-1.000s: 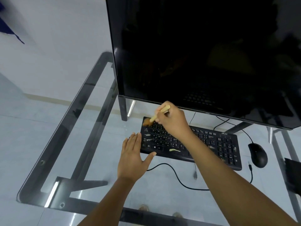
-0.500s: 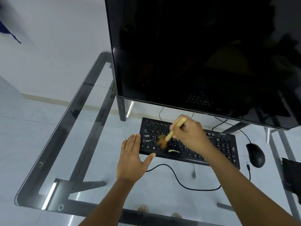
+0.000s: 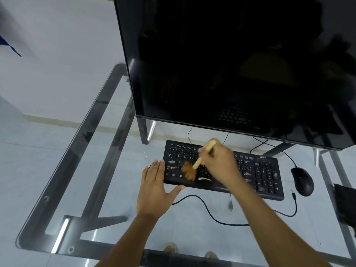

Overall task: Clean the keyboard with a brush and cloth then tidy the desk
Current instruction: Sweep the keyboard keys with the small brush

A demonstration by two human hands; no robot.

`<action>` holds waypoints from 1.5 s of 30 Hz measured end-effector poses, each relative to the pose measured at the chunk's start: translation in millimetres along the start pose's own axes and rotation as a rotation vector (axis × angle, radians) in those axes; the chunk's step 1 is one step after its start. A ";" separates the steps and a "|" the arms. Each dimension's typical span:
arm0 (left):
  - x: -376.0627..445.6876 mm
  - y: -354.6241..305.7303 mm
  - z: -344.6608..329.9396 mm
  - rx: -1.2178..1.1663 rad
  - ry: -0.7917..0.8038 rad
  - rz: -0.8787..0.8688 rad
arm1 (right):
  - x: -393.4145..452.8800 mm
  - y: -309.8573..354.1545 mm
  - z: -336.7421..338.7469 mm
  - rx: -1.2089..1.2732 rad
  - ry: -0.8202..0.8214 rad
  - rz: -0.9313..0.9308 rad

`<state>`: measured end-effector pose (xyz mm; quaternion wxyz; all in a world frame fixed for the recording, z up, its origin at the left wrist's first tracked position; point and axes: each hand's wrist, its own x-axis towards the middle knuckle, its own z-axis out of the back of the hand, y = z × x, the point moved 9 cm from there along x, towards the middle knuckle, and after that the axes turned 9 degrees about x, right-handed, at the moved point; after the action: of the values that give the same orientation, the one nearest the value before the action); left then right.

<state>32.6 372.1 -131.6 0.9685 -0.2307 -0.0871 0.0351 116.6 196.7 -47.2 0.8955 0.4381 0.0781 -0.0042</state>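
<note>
A black keyboard (image 3: 256, 173) lies on the glass desk (image 3: 57, 170) below the monitor, with several pale scraps of debris on its keys. My right hand (image 3: 219, 164) grips a brush (image 3: 194, 166) by its light wooden handle; the brown bristles rest on the keys in the keyboard's left part. My left hand (image 3: 156, 189) lies flat with fingers straight at the keyboard's left end, fingertips touching its edge. No cloth is in view.
A large dark monitor (image 3: 231, 64) stands close behind the keyboard. A black mouse (image 3: 302, 182) sits right of it. Black cables (image 3: 212, 212) loop across the glass in front. A dark object (image 3: 344, 205) lies at the right edge.
My right hand swept the brush from the keyboard's top-left corner down and right onto its lower-left keys. My left hand stayed in place.
</note>
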 end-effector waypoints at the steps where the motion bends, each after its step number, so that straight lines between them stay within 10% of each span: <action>1: 0.4 -1.0 0.8 0.010 -0.004 0.002 | 5.1 -0.4 17.6 0.005 -0.082 0.018; 22: 0.6 0.3 -8.2 0.055 0.032 -0.015 | 32.6 24.5 -12.0 0.047 0.069 0.074; 33: 0.7 -5.2 -1.9 0.046 0.023 -0.011 | 11.4 -6.5 61.7 0.196 -0.265 0.115; 36: 0.4 -3.2 -4.0 0.057 0.038 -0.008 | 13.4 -11.2 34.7 0.145 0.027 0.030; 40: -0.2 -4.7 -3.2 0.053 0.047 0.005 | 10.8 -6.1 60.1 0.127 -0.202 0.123; 45: 0.2 -2.5 -5.2 0.055 0.071 0.004 | 11.2 -25.4 32.3 0.179 0.054 -0.078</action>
<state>33.9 367.7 -135.0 0.9768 -0.2054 -0.0514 0.0313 130.1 156.3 -49.2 0.8495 0.5129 0.1185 -0.0342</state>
